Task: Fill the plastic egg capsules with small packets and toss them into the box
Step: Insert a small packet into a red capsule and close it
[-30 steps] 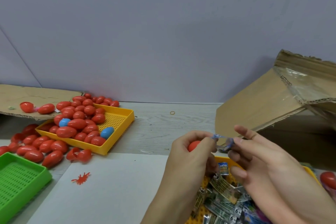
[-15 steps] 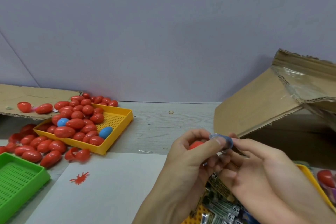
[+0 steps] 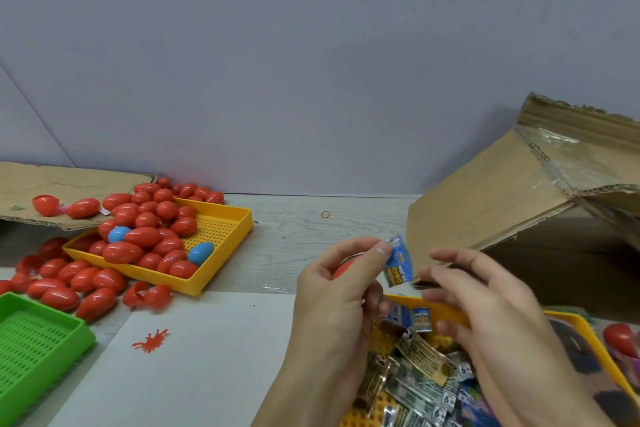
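While the left hand point(image 3: 332, 291) curls round a red egg capsule point(image 3: 343, 268) and pinches a small blue packet point(image 3: 399, 265) at its fingertips, the right hand point(image 3: 485, 305) hovers just right of the packet, fingers loosely spread and holding nothing. Below lies a yellow tray of packets point(image 3: 426, 367). The open cardboard box point(image 3: 519, 204) stands at far right, and a yellow tray of red eggs point(image 3: 221, 246) sits far left.

Two yellow trays point(image 3: 221, 246), one green tray point(image 3: 41, 336), two blue eggs point(image 3: 201, 251), perhaps fifty red eggs point(image 3: 145, 236)
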`<state>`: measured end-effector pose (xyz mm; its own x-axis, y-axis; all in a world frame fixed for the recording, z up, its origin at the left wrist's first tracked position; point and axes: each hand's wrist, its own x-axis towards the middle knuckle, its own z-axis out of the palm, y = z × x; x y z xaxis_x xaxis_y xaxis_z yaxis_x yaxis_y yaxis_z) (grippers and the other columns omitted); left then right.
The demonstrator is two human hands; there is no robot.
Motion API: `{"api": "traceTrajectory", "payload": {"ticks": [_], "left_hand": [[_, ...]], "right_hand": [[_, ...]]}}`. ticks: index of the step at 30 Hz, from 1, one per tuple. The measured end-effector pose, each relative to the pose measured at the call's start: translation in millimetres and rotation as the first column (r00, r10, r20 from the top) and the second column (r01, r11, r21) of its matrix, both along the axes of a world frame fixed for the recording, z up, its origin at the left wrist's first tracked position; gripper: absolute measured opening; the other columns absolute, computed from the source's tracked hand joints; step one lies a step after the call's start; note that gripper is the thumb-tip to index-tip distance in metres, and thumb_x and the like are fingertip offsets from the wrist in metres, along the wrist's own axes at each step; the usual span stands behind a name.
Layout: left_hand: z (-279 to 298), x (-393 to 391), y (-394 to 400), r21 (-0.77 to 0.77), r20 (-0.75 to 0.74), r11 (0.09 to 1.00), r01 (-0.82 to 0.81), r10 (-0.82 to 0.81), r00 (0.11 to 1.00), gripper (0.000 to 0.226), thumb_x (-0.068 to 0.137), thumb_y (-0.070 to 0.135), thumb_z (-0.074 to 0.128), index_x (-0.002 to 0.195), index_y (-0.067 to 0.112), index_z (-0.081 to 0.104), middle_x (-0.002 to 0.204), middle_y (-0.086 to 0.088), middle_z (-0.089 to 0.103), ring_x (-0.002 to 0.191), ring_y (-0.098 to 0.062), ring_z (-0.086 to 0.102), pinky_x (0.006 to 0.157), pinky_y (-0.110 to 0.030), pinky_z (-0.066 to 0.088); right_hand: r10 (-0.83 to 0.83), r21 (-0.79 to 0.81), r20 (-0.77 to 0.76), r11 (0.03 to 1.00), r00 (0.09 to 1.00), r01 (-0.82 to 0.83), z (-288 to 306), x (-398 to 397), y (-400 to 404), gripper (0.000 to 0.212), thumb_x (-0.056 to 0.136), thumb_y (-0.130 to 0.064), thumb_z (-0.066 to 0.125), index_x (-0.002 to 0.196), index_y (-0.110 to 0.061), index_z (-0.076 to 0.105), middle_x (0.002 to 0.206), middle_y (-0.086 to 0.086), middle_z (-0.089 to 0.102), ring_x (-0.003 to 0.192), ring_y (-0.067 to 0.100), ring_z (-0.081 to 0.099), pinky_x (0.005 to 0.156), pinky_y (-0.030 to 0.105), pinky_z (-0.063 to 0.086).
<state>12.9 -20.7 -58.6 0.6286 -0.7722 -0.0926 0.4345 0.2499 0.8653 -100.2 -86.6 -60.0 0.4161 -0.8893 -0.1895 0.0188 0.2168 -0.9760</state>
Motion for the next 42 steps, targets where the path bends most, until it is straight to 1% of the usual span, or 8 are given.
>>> {"api": "traceTrajectory", "payload": {"ticks": [4,10,16,24,27,32,37,42], "left_hand": [[-5,3,1,0.063,0.121,0.992,-0.108,0.100,0.988,0.021,0.060,0.029,0.082,0.076,0.016,0.075,0.053,-0.004,0.050,0.041,-0.012,0.042,0.043,-0.024,0.041],[-9,2,0,0.060,0.155,0.992,-0.108,0.098,0.983,0.012,0.073,0.024,0.081,0.079,0.015,0.074,0.051,-0.004,0.046,0.043,-0.015,0.042,0.043,-0.024,0.042],[-5,1,1,0.069,0.199,0.992,-0.108,0.092,0.976,0.011,0.074,0.026,0.080,0.077,0.017,0.073,0.058,-0.004,0.052,0.044,-0.016,0.043,0.045,-0.024,0.042],[-5,-1,3,0.108,0.394,0.988,-0.109,0.059,0.917,0.016,0.075,0.036,0.080,0.075,0.022,0.073,0.061,0.000,0.064,0.044,-0.007,0.051,0.045,-0.019,0.043],[-2,-3,3,0.121,0.390,0.990,-0.076,0.023,0.920,0.027,0.068,0.048,0.078,0.079,0.024,0.074,0.057,0.003,0.061,0.042,-0.010,0.046,0.044,-0.021,0.041],[0,-4,3,0.107,0.379,0.991,-0.075,0.029,0.925,0.032,0.066,0.052,0.076,0.088,0.029,0.074,0.053,0.005,0.056,0.042,-0.013,0.045,0.046,-0.023,0.043],[-2,-3,3,0.107,0.372,0.991,-0.077,0.032,0.928,0.011,0.081,0.025,0.077,0.091,0.027,0.076,0.070,0.003,0.069,0.046,-0.008,0.052,0.048,-0.023,0.045],[-2,-3,4,0.191,0.401,0.980,-0.060,-0.022,0.916,0.026,0.087,0.005,0.063,0.094,0.028,0.073,0.072,0.006,0.073,0.047,-0.005,0.053,0.048,-0.021,0.045]], "right_hand": [[0.088,-0.330,-0.015,0.940,0.996,-0.088,6,-4,6,0.014,0.083,-0.030,0.067,0.089,-0.043,0.069,0.085,-0.008,0.072,0.077,0.004,0.065,0.069,0.029,0.046],[0.130,-0.443,-0.148,0.878,0.981,-0.183,2,2,9,0.010,0.077,-0.049,0.063,0.086,-0.045,0.067,0.085,-0.017,0.068,0.081,0.002,0.062,0.070,0.023,0.048],[0.115,-0.521,-0.227,0.824,0.967,-0.220,1,3,10,0.035,0.065,-0.072,0.045,0.089,-0.053,0.063,0.084,-0.023,0.067,0.082,-0.001,0.061,0.065,0.019,0.046],[0.039,-0.404,-0.034,0.913,0.999,-0.049,2,1,6,0.021,0.063,-0.057,0.065,0.080,-0.048,0.074,0.077,-0.010,0.074,0.080,0.008,0.067,0.076,0.032,0.052],[0.054,-0.300,0.062,0.953,0.997,-0.033,7,1,6,0.035,0.050,-0.060,0.065,0.079,-0.044,0.077,0.061,-0.011,0.069,0.061,-0.001,0.062,0.065,0.027,0.043],[0.033,-0.249,0.015,0.968,0.999,-0.029,7,-1,4,0.012,0.063,-0.050,0.069,0.072,-0.047,0.076,0.059,-0.007,0.070,0.055,-0.001,0.062,0.062,0.023,0.042],[0.003,-0.314,-0.143,0.948,0.990,-0.048,-1,-1,1,0.014,0.082,-0.039,0.071,0.069,-0.038,0.077,0.074,-0.013,0.074,0.081,0.007,0.067,0.068,0.026,0.046],[-0.019,-0.313,-0.074,0.950,0.997,-0.005,3,-3,2,0.014,0.080,-0.041,0.069,0.073,-0.052,0.074,0.073,-0.002,0.075,0.078,0.018,0.070,0.074,0.041,0.058]]}}
